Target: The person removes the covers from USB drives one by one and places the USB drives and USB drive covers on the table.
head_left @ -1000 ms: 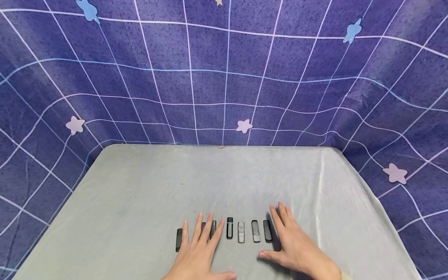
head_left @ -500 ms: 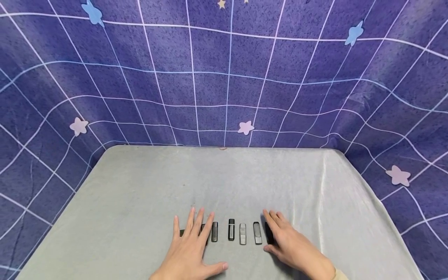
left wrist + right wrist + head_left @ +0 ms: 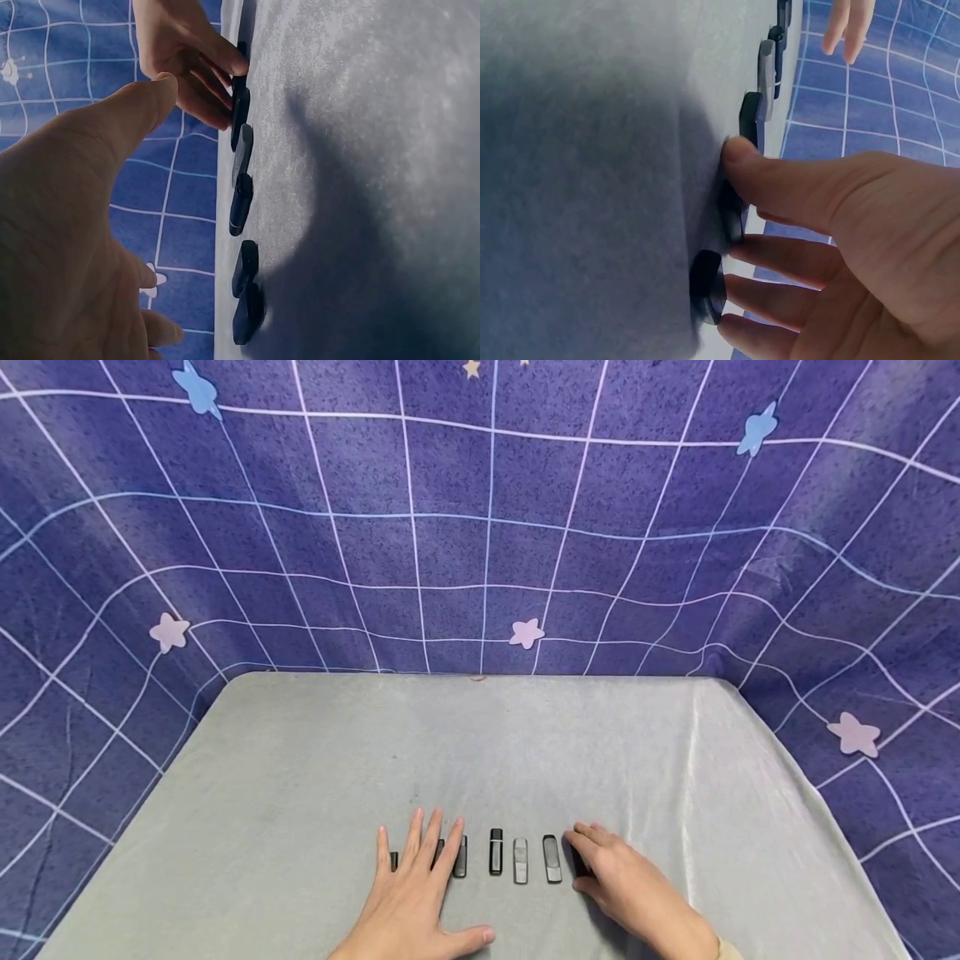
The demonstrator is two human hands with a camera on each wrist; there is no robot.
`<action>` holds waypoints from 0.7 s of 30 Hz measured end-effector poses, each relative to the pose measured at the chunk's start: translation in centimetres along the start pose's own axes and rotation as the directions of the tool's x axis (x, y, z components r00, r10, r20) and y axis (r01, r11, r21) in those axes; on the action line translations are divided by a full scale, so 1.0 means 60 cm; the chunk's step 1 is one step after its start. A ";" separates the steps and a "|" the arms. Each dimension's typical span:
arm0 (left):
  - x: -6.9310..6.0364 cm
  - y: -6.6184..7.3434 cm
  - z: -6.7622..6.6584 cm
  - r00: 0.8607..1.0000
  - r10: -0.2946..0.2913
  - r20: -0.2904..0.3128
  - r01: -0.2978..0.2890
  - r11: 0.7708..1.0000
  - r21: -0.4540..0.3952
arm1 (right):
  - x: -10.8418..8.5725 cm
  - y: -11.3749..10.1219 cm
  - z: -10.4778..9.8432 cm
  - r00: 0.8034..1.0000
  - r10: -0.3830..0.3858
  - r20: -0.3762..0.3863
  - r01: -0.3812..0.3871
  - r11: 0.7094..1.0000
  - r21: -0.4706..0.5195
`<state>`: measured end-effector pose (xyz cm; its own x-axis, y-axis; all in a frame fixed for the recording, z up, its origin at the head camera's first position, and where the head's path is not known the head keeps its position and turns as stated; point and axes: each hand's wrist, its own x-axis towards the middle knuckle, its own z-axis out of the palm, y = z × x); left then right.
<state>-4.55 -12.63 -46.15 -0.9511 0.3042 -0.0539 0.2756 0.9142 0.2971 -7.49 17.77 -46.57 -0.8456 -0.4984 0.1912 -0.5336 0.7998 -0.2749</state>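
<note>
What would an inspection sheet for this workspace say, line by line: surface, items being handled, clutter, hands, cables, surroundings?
Surface: pale grey cloth over a table, with a long crease toward the right side.
Items: small stick-shaped devices in a row, black, grey and two-tone; seven show in the head view, some partly covered by the hands.
Clutter: nothing seen.
Left hand: fingers spread, held above the left part of the row.
Right hand: thumb and fingers bent about a black device; firm grip or only touch, unclear. Another black device lies beside it.
Cables: nothing seen.
Surroundings: purple-blue fabric with grid lines and stars; pale sleeve at the right wrist.
</note>
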 end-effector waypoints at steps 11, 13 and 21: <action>0.002 -0.001 -0.001 1.000 -0.002 0.011 0.002 1.000 0.005 | -0.016 0.016 -0.011 0.987 0.133 0.090 -0.143 0.983 0.117; 0.002 -0.001 -0.001 1.000 0.005 0.005 -0.005 1.000 0.006 | -0.020 0.021 -0.013 0.989 0.128 0.072 -0.135 0.986 0.096; 0.004 0.001 -0.001 1.000 0.018 -0.005 -0.018 1.000 0.008 | -0.032 0.034 -0.019 0.992 0.128 0.001 -0.128 0.992 -0.001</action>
<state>-4.74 -12.51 -46.10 -0.9465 0.3196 -0.0442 0.2939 0.9105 0.2908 -6.91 20.73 -46.40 -0.9070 -0.3921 0.1534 -0.4208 0.8574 -0.2962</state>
